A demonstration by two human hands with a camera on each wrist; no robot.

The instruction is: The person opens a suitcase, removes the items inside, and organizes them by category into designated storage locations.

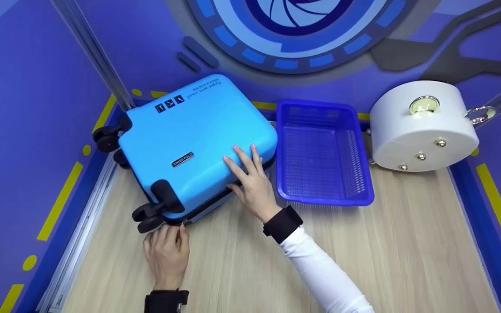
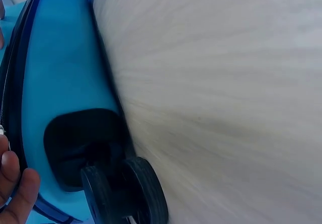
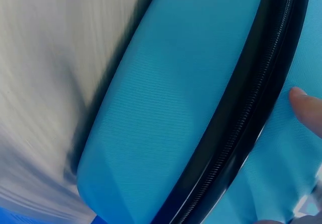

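A bright blue hard-shell suitcase (image 1: 207, 130) lies flat on the wood-look surface, its black wheels pointing left. Along its side runs a black zipper (image 3: 241, 113). At the near left corner, by a wheel (image 2: 146, 189), my left hand (image 1: 168, 254) has its fingers curled and pinches the zipper pull (image 2: 1, 130); the fingertips partly hide it. My right hand (image 1: 252, 187) rests with spread fingers on the lid's near right edge, and its thumb (image 3: 307, 110) touches the side of the shell just above the zipper.
Beside the suitcase, on its right, stands a blue plastic basket (image 1: 282, 156) with perforated walls. Farther right is a white round case (image 1: 424, 126) with gold-coloured studs and a metal ring handle. Blue printed walls (image 1: 37, 130) enclose the surface at the left, back and right.
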